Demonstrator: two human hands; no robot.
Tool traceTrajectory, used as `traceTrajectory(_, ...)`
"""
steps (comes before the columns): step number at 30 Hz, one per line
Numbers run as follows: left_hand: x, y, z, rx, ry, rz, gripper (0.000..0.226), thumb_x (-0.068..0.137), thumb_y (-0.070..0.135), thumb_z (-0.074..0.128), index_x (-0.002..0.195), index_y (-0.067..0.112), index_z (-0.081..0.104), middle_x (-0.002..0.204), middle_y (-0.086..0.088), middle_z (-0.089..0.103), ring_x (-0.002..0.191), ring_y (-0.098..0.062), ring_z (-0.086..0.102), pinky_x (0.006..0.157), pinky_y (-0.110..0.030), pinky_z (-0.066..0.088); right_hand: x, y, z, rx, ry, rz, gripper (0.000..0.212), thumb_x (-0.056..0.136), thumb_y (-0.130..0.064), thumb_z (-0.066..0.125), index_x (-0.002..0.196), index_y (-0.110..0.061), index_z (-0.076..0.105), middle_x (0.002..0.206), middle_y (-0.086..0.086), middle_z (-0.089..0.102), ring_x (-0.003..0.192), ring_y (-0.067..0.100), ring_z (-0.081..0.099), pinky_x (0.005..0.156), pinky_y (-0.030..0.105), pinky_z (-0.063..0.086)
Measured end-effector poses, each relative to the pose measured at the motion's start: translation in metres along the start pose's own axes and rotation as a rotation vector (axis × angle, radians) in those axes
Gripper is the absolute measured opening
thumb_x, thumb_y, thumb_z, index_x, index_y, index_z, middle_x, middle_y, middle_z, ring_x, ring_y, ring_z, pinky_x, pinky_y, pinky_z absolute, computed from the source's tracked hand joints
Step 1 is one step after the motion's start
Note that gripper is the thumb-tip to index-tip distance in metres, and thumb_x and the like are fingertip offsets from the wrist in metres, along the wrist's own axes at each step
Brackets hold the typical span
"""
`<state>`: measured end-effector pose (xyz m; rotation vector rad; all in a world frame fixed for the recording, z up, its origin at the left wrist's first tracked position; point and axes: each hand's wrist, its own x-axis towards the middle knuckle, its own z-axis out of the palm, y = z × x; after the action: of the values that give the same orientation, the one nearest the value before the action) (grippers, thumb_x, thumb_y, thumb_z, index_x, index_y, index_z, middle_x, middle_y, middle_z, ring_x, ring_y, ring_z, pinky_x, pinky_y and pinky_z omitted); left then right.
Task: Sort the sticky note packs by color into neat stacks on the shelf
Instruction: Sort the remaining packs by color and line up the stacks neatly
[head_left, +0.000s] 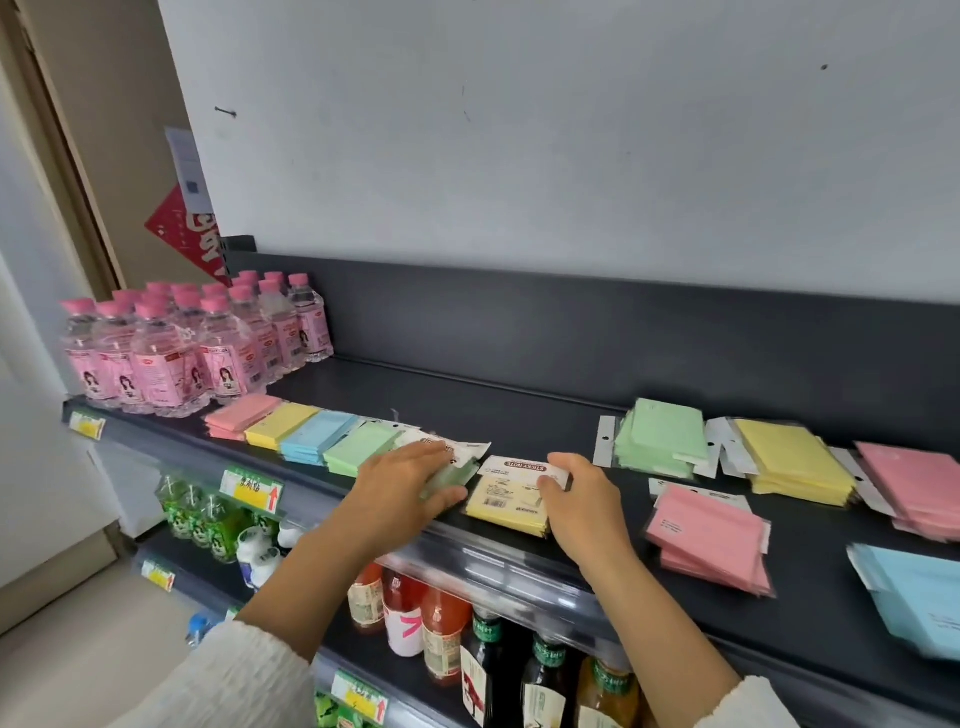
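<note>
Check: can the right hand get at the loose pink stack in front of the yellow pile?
Probably yes. The right hand rests on the yellow pack; the loose pink stack lies just to its right on bare shelf, with nothing between them.

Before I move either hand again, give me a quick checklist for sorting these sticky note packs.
1. Left hand has a pack: ok, it rests on a green pack at the shelf's front edge.
2. Right hand has a pack: ok, its fingers touch the yellow pack, label side up.
3. Firm grip: cannot tell, both hands look flat rather than closed.
4. Yellow stack to the right exists: ok.
5. Green stack exists: ok.
6. Stacks neat: not ok, the pink packs are fanned out.
</note>
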<state>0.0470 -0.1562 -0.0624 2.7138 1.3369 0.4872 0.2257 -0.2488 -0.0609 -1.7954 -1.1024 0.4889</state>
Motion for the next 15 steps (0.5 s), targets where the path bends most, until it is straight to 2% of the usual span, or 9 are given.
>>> traceTrajectory(2, 0.0, -0.003, 0.005, 0.038, 0.018, 0.037, 0.091, 0.071, 0.083, 0.015, 0.14, 0.031, 0.042, 0.148, 0.014, 0.038, 0.137, -0.009, 0.032, 0.115, -0.036, 0.024, 0.001, 0.002, 0.001, -0.027, 0.006, -0.006, 0.037, 0.098, -0.017, 0.046, 0.134, -0.018, 0.048, 0.132, 0.003, 0.051, 0.097, 0.01, 0.047, 0.076, 0.021, 0.037)
traceTrajectory(4, 0.0, -0.008, 0.01, 0.024, 0.056, 0.057, 0.094, 0.068, 0.082, 0.007, 0.139, 0.032, 0.043, 0.146, 0.016, 0.04, 0.135, -0.008, 0.032, 0.113, -0.033, 0.023, 0.0, -0.002, 0.005, -0.053, 0.024, -0.003, 0.037, 0.098, -0.017, 0.046, 0.135, -0.019, 0.047, 0.133, 0.003, 0.051, 0.097, 0.008, 0.045, 0.077, 0.02, 0.036)
traceTrajectory(7, 0.002, -0.017, 0.006, 0.02, 0.041, 0.115, 0.087, 0.073, 0.079, 0.011, 0.141, 0.033, 0.04, 0.145, 0.017, 0.038, 0.133, -0.008, 0.029, 0.11, -0.031, 0.023, 0.0, -0.009, 0.019, -0.075, 0.054, 0.023, 0.037, 0.097, -0.015, 0.046, 0.135, -0.019, 0.048, 0.133, 0.003, 0.051, 0.103, 0.014, 0.053, 0.08, 0.023, 0.04)
traceTrajectory(9, 0.002, -0.019, 0.003, 0.039, 0.003, 0.164, 0.078, 0.081, 0.077, 0.025, 0.144, 0.031, 0.036, 0.148, 0.016, 0.034, 0.134, -0.009, 0.027, 0.11, -0.032, 0.023, 0.0, -0.011, 0.022, -0.072, 0.094, 0.052, 0.038, 0.097, -0.014, 0.046, 0.134, -0.019, 0.049, 0.135, 0.004, 0.051, 0.109, 0.018, 0.055, 0.084, 0.025, 0.044)
traceTrajectory(11, 0.003, -0.018, 0.003, 0.059, -0.004, 0.202, 0.073, 0.085, 0.071, 0.032, 0.145, 0.03, 0.034, 0.149, 0.015, 0.032, 0.134, -0.011, 0.025, 0.109, -0.031, 0.022, -0.001, -0.009, 0.02, -0.072, 0.126, 0.083, 0.038, 0.097, -0.014, 0.047, 0.134, -0.021, 0.05, 0.136, 0.004, 0.049, 0.102, 0.016, 0.055, 0.078, 0.022, 0.044)
traceTrajectory(13, 0.004, -0.027, 0.004, 0.065, 0.012, 0.242, 0.071, 0.086, 0.07, 0.033, 0.144, 0.03, 0.035, 0.148, 0.015, 0.033, 0.132, -0.012, 0.027, 0.108, -0.031, 0.024, -0.002, -0.01, 0.026, -0.052, 0.174, 0.123, 0.037, 0.097, -0.014, 0.048, 0.133, -0.023, 0.051, 0.137, 0.003, 0.048, 0.085, 0.009, 0.053, 0.063, 0.018, 0.043)
traceTrajectory(15, 0.005, -0.035, 0.008, 0.037, 0.029, 0.26, 0.071, 0.086, 0.072, 0.03, 0.143, 0.031, 0.036, 0.145, 0.015, 0.035, 0.129, -0.012, 0.027, 0.107, -0.032, 0.026, -0.005, -0.013, 0.03, -0.035, 0.214, 0.141, 0.037, 0.096, -0.015, 0.048, 0.132, -0.024, 0.053, 0.138, 0.002, 0.047, 0.088, 0.009, 0.051, 0.069, 0.022, 0.042)
